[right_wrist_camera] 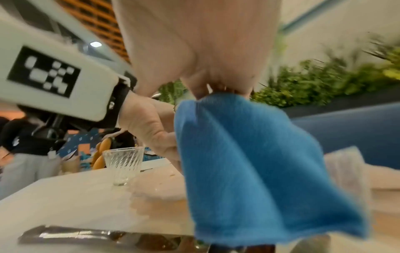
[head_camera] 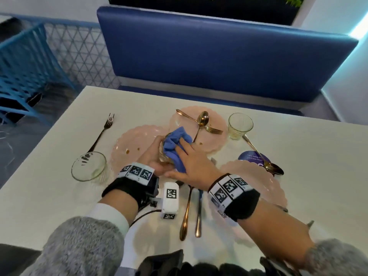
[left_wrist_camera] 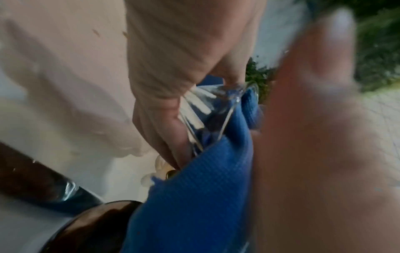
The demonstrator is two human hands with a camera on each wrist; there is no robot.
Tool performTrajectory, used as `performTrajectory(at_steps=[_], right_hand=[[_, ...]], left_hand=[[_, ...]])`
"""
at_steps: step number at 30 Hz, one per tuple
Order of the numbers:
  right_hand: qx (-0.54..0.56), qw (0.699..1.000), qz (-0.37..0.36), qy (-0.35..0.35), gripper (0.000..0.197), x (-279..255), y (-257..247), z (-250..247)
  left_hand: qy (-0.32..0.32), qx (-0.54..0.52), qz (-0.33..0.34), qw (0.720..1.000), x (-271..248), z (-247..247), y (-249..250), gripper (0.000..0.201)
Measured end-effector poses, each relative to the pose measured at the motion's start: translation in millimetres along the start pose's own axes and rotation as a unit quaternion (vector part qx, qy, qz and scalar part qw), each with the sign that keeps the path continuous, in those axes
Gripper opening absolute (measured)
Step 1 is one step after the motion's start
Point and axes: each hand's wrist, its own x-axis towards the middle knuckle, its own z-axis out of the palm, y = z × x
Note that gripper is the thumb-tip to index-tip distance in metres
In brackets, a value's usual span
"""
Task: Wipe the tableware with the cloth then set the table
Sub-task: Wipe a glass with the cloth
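Left hand: the left hand [head_camera: 153,156] is gripping a ribbed glass [head_camera: 163,154] at mid-frame, fingers curling round its side.
Right hand: the right hand [head_camera: 191,162] is clutching the blue cloth [head_camera: 175,147], pressing it into and over the glass mouth.
Glass: sitting tilted between both hands, above the pink plates [head_camera: 135,144].
Other glasses: one [head_camera: 89,166] standing at lower left, another [head_camera: 240,126] at upper right of the white table [head_camera: 49,196].
Cutlery: a fork [head_camera: 102,131] lying at left; a gold spoon [head_camera: 200,124] resting on the far plate.
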Motion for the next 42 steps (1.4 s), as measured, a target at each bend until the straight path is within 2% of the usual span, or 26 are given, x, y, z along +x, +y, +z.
performTrajectory(at_steps=[1,2,3,5,7,10,12,14,16,18,20,21,23,24,25,26,27,29,31,33,34,36,37,38,40,42], right_hand=[[-0.081,0.995,-0.024,-0.056,0.087,0.4,0.6,1.8],[-0.157,0.982,-0.048,-0.097,0.087,-0.1,1.1,4.0],[-0.216,0.968,-0.069,-0.11,0.082,0.2,-0.6,4.0],[-0.264,0.953,-0.097,-0.109,0.066,3.5,-9.4,-2.0],[-0.191,0.974,-0.073,-0.093,0.052,7.2,-11.2,-6.5],[0.006,0.997,-0.025,-0.078,0.032,3.3,-5.9,-10.9],[0.009,0.995,-0.093,-0.04,0.027,-4.6,-4.7,-8.9],[-0.06,0.984,-0.166,-0.014,0.029,-9.1,-6.0,-0.2],[-0.081,0.978,-0.193,0.012,0.032,-9.9,-13.9,5.3],[-0.021,0.985,-0.167,0.031,0.035,-9.9,-22.9,6.2],[0.152,0.984,-0.087,0.028,0.023,-15.4,-34.3,-1.1],[0.271,0.962,-0.022,0.024,0.018,-17.6,-39.9,-5.4],[0.484,0.869,0.1,0.011,0.016,-20.2,-48.8,-11.5],[0.538,0.831,0.137,0.028,0.019,-20.8,-50.2,-12.9],[0.556,0.815,0.159,0.043,0.027,-21.1,-52.3,-12.2],[0.537,0.827,0.16,0.053,0.029,-21.8,-56.3,-13.2],[0.49,0.858,0.143,0.057,0.028,-22.8,-59.0,-13.4],[0.287,0.953,0.1,0.013,0.033,-23.5,-61.8,-15.2],[0.145,0.986,0.074,-0.04,0.023,-22.9,-66.1,-20.2],[0.24,0.969,0.056,-0.028,0.019,-22.4,-70.3,-22.1],[0.34,0.938,0.066,-0.017,0.023,-22.0,-72.3,-23.5],[0.528,0.843,0.101,-0.016,0.044,-22.2,-71.5,-23.0],[0.577,0.809,0.113,-0.015,0.045,-22.3,-70.5,-20.9],[0.589,0.798,0.123,-0.011,0.042,-22.2,-70.1,-19.9],[0.553,0.823,0.131,-0.005,0.033,-23.0,-68.7,-23.7],[0.522,0.844,0.126,-0.018,0.028,-23.9,-60.3,-32.1]], left_hand=[[0.022,-0.008,0.037,0.999,-3.8,-0.7,-2.9,0.013],[0.04,-0.051,0.031,0.997,-7.8,-0.4,-3.4,0.013],[0.031,-0.061,0.03,0.997,-6.3,2.4,-3.6,0.028],[0.058,-0.042,0.052,0.996,-11.5,13.4,-8.4,0.034],[0.062,-0.03,0.069,0.995,-21.5,23.9,-12.6,0.032],[0.045,-0.067,0.085,0.993,-29.3,19.2,-19.2,0.03],[0.023,-0.076,0.06,0.995,-33.5,8.3,-21.8,0.037],[0.023,-0.062,0.012,0.998,-35.2,-1.4,-24.1,0.045],[0.043,-0.026,0.008,0.999,-37.6,-0.6,-22.7,0.041],[0.059,-0.012,0.046,0.997,-40.5,6.9,-20.3,0.036],[0.112,0.003,0.128,0.985,-37.7,9.3,-21.8,0.031],[0.141,0.007,0.186,0.972,-36.7,8.8,-23.1,0.027],[0.151,0.001,0.307,0.94,-38.2,8.8,-28.5,0.018],[0.138,0.006,0.344,0.929,-38.8,7.6,-30.9,0.015],[0.126,0.024,0.354,0.926,-43.1,6.4,-32.0,0.016],[0.107,0.051,0.334,0.935,-46.5,1.5,-31.1,0.023],[0.081,0.087,0.281,0.952,-52.6,-3.5,-26.9,0.036],[0.027,0.129,0.135,0.982,-62.8,-15.9,-14.0,0.064],[0.01,0.146,0.085,0.986,-69.5,-19.8,-6.7,0.06],[0.043,0.154,0.145,0.976,-67.8,-18.1,-7.6,0.045],[0.058,0.145,0.192,0.969,-64.8,-17.7,-10.1,0.04],[0.075,0.111,0.269,0.954,-59.5,-19.2,-20.0,0.034],[0.076,0.098,0.289,0.949,-59.3,-19.8,-25.6,0.032],[0.081,0.092,0.295,0.948,-58.5,-21.8,-30.0,0.031],[0.079,0.11,0.259,0.956,-61.6,-26.0,-34.2,0.036],[0.018,0.155,0.185,0.97,-64.5,-35.0,-30.6,0.052]])
